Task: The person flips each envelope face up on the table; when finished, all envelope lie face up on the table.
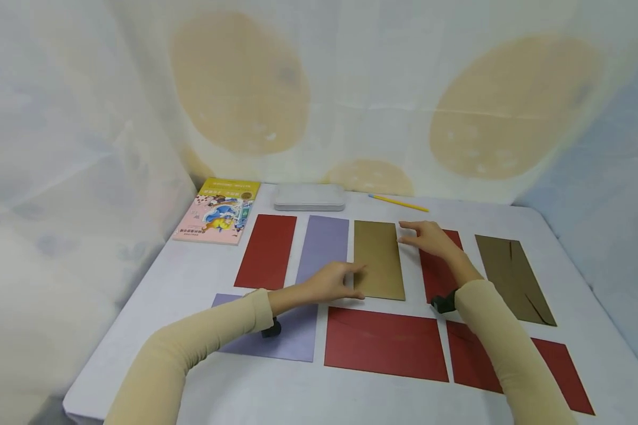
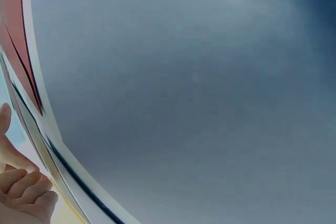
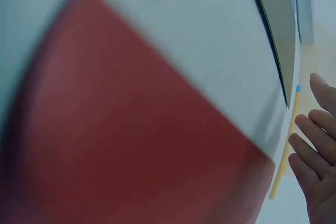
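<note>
A gold rectangular card lies flat between my two hands in the head view. My left hand hovers over its lower left part, thumb and forefinger spread apart with nothing held between them. In the left wrist view that hand appears at the lower left corner, its fingers loosely bent. Just off the card's upper right corner is my right hand, overlapping a red card in the head view. The right wrist view shows this hand with fingers extended and holding nothing.
Lavender cards, other red cards and a dark gold card lie in two rows. Behind them are a picture book, a pale flat case and a yellow pencil. Curtains surround the white table.
</note>
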A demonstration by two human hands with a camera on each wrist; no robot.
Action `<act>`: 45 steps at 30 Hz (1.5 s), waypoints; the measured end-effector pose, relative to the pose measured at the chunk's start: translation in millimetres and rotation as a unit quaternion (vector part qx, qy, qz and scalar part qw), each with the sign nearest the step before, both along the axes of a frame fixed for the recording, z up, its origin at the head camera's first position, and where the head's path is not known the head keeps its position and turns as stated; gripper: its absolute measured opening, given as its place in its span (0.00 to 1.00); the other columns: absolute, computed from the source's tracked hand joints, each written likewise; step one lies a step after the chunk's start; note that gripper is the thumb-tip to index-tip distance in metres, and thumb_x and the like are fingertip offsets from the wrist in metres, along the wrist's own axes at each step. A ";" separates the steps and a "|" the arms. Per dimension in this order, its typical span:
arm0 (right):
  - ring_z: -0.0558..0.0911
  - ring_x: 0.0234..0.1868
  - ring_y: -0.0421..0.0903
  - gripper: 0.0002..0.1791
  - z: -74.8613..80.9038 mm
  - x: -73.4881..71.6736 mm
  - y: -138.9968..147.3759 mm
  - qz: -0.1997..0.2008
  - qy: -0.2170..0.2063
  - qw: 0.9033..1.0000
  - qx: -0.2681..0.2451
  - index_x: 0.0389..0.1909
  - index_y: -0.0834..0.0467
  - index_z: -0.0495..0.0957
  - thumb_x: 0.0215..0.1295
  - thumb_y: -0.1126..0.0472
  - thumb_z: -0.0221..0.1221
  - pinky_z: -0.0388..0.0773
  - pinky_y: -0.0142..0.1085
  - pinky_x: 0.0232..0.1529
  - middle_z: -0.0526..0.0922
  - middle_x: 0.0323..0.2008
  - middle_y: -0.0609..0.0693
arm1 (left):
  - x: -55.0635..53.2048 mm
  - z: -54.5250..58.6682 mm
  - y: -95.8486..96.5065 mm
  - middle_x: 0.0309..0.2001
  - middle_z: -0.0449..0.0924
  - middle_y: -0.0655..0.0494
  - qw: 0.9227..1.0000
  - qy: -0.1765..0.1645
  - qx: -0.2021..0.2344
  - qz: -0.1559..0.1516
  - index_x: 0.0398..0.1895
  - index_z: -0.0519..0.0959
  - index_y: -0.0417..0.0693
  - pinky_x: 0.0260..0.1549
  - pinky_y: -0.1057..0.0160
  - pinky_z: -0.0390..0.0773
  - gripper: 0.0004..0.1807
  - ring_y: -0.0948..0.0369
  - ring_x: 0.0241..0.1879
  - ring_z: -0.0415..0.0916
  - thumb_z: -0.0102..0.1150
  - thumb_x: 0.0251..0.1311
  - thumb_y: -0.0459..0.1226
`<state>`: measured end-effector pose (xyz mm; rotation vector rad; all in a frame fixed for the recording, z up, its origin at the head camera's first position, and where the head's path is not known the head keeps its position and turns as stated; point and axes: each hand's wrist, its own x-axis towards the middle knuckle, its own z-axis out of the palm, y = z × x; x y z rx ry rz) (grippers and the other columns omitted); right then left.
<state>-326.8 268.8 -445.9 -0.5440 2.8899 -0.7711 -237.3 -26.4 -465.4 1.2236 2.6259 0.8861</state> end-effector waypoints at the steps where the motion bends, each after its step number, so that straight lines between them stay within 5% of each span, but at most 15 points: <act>1: 0.73 0.57 0.62 0.33 -0.3 -2.8 -2.6 -0.001 -0.001 1.000 0.000 0.66 0.63 0.69 0.64 0.52 0.63 0.70 0.56 0.54 0.72 0.61 0.64 | -1.4 -0.8 -1.1 0.60 0.74 0.47 1.000 0.003 0.000 0.002 0.65 0.69 0.35 0.56 0.68 0.69 0.41 0.60 0.59 0.72 0.73 0.51 0.45; 15: 0.63 0.67 0.65 0.39 -3.8 -18.9 -22.7 -0.019 -0.027 0.999 0.041 0.68 0.66 0.64 0.62 0.50 0.64 0.60 0.57 0.63 0.66 0.65 0.69 | -7.7 -1.5 9.7 0.63 0.72 0.48 0.998 0.023 -0.060 0.023 0.66 0.67 0.36 0.57 0.69 0.68 0.47 0.60 0.62 0.69 0.74 0.47 0.51; 26: 0.66 0.65 0.66 0.35 -6.1 -20.1 -12.2 -0.032 -0.028 0.999 0.001 0.67 0.63 0.67 0.64 0.50 0.63 0.63 0.58 0.61 0.70 0.63 0.64 | -6.2 -2.2 12.6 0.63 0.71 0.48 0.995 0.035 -0.088 0.036 0.66 0.68 0.36 0.56 0.67 0.70 0.45 0.58 0.61 0.70 0.73 0.48 0.51; 37: 0.71 0.63 0.58 0.31 5.5 -12.7 4.7 -0.051 -0.046 0.987 -0.142 0.67 0.60 0.69 0.66 0.54 0.62 0.65 0.54 0.62 0.74 0.61 0.60 | -3.8 -0.8 15.8 0.62 0.73 0.47 0.995 0.040 -0.085 0.033 0.65 0.69 0.35 0.56 0.68 0.70 0.47 0.59 0.61 0.70 0.74 0.45 0.53; 45: 0.72 0.62 0.56 0.30 12.1 -7.7 12.7 -0.047 -0.037 0.979 -0.196 0.66 0.59 0.70 0.65 0.53 0.62 0.67 0.51 0.60 0.74 0.61 0.57 | -3.8 -0.8 19.2 0.61 0.73 0.48 0.996 0.036 -0.082 0.023 0.66 0.68 0.36 0.53 0.69 0.72 0.43 0.60 0.59 0.72 0.72 0.50 0.49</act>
